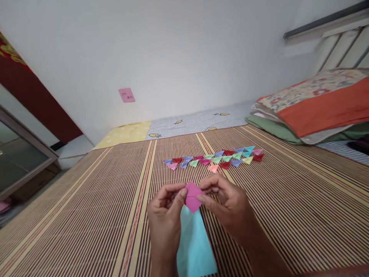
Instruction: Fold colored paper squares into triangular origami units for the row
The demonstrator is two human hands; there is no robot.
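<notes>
A small pink paper square (192, 203), turned like a diamond with a crease across its middle, is held up between both hands. My left hand (168, 206) pinches its left corner between thumb and fingers. At the right corner, my right hand (223, 198) grips it the same way. Below the hands lies a light blue sheet of paper (196, 242), partly hidden by my left hand. Beyond them, several small folded paper pieces (205, 162) in red, green, blue, pink and yellow lie in uneven rows.
A striped bamboo mat (95, 207) spreads under everything. At the back right, folded bedding (325, 104) is stacked near a radiator (346, 50). Patterned cloth (190, 122) runs along the white wall, which bears a pink note (127, 95). A framed glass panel (20, 154) stands at the left.
</notes>
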